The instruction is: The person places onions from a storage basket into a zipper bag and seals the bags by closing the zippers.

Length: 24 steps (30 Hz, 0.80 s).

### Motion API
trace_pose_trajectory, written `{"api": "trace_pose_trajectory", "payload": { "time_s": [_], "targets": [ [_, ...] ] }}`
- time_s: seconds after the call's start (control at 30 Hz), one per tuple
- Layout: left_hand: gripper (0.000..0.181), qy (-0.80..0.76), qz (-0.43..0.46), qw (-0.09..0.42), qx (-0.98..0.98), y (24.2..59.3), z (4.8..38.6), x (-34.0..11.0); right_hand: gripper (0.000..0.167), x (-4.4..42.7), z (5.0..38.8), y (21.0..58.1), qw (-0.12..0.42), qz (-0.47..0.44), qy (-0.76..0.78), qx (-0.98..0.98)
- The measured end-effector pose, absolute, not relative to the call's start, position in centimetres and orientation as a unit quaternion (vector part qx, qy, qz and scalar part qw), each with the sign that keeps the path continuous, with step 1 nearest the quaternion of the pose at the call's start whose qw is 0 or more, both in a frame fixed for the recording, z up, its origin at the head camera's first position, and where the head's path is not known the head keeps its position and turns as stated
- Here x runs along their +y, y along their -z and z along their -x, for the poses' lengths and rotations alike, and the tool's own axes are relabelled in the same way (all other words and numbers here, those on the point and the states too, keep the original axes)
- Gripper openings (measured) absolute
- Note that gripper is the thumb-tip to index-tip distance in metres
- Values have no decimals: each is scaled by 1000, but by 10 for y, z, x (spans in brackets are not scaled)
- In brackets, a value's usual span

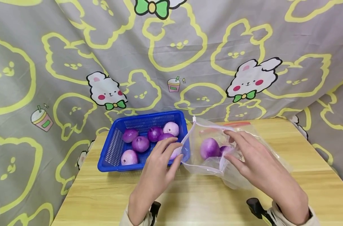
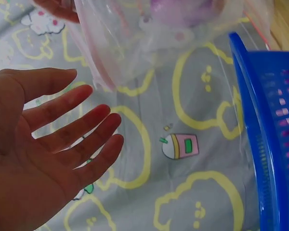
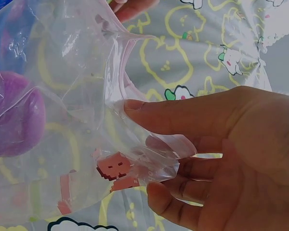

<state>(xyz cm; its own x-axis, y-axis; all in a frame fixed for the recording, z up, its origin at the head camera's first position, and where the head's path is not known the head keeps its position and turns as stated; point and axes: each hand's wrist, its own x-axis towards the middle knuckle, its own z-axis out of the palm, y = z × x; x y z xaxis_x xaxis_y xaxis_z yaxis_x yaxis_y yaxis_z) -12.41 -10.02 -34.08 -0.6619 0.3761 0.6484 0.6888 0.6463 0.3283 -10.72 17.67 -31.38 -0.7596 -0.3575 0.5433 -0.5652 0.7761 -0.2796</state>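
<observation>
A clear zip bag (image 1: 236,179) lies with its mouth spread towards the left, and purple onions (image 1: 209,148) rest inside it. My right hand (image 1: 264,169) grips the bag's rim, thumb on one side and fingers round a loose flap (image 3: 171,144) in the right wrist view. Over the front right corner of the blue basket (image 1: 120,169), my left hand (image 1: 158,169) hovers beside the bag's left edge. Its fingers are spread and relaxed, with nothing held, as the left wrist view of the hand (image 2: 43,139) shows. Several onions (image 1: 140,144) sit in the basket, some partly behind that hand.
Basket and bag stand side by side on a light wooden table (image 1: 103,201). A grey curtain (image 1: 165,94) with yellow outlines and white cartoon animals hangs behind the table. Red print (image 1: 240,124) shows at the bag's back edge.
</observation>
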Motion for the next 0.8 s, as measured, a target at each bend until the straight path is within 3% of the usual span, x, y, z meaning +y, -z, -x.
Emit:
{"api": "trace_pose_trajectory", "payload": {
  "time_s": [0.5,0.8],
  "targets": [
    [21,275,243,224,-903,376,164,-121,66,179,111,316,230,-256,-232,-910],
    [29,260,195,161,-932,402,185,-129,66,179,115,317,211,-249,-228,-917]
  ]
}}
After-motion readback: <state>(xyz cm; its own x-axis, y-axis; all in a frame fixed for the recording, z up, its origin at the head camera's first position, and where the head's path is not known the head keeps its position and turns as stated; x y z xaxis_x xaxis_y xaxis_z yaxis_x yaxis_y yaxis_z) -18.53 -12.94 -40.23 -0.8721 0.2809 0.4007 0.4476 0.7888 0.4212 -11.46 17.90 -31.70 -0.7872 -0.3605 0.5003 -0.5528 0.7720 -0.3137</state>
